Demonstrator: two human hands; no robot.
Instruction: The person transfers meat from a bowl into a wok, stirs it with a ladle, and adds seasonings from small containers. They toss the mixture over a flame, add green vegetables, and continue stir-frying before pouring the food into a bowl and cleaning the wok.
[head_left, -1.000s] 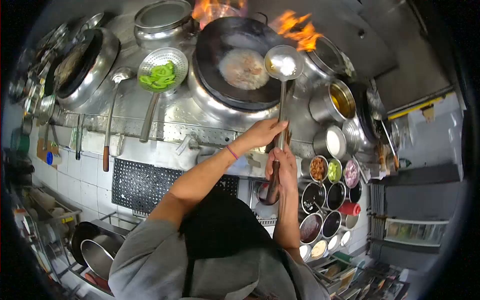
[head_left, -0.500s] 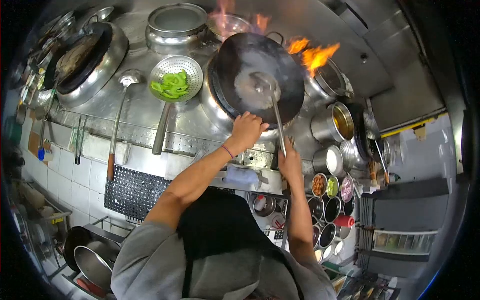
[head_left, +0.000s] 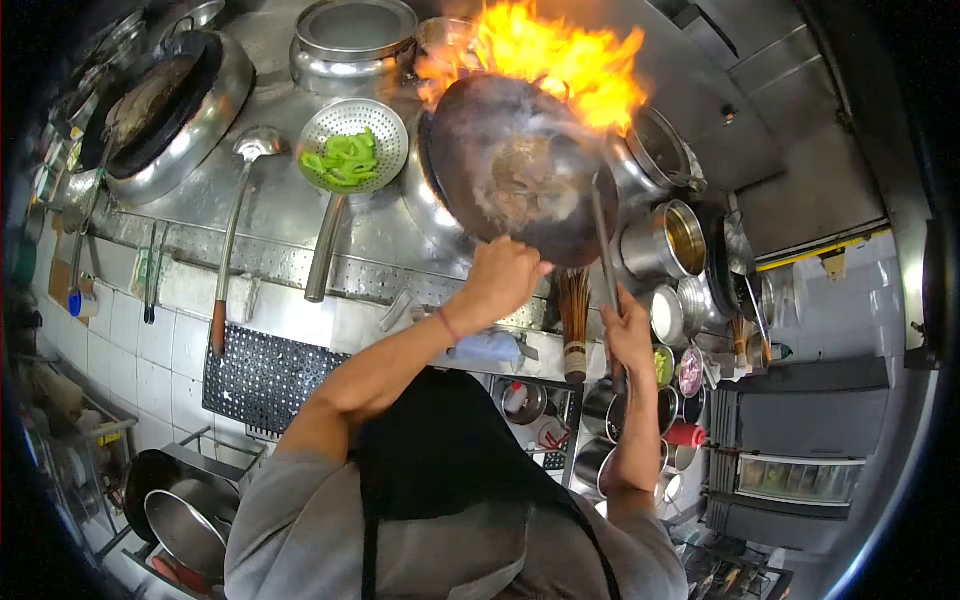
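Note:
My left hand [head_left: 503, 280] is closed at the near rim of a dark wok [head_left: 465, 195], which is tilted over the burner. Food [head_left: 530, 185], pale brown and smoking, lies inside the wok. My right hand [head_left: 630, 335] is wrapped round the long handle of a ladle [head_left: 608, 250], whose far end reaches the wok's right side. The ladle's bowl cannot be made out clearly. Large orange flames [head_left: 560, 60] rise behind the wok's far rim. To the left, a perforated strainer [head_left: 392, 150] holds green pepper pieces [head_left: 345, 158].
Another ladle [head_left: 240, 220] lies left of the strainer. A lidded-looking pot [head_left: 355, 65] stands behind it, and a second wok [head_left: 175, 100] is at far left. A bamboo brush [head_left: 574, 320] sits between my hands. Metal pots [head_left: 665, 240] and ingredient containers [head_left: 690, 372] are at right.
The flames have grown much larger. The ladle has moved right, out of the wok's middle, with my right hand. The wok has shifted slightly right and down, uncovering the brush; my left hand moved too.

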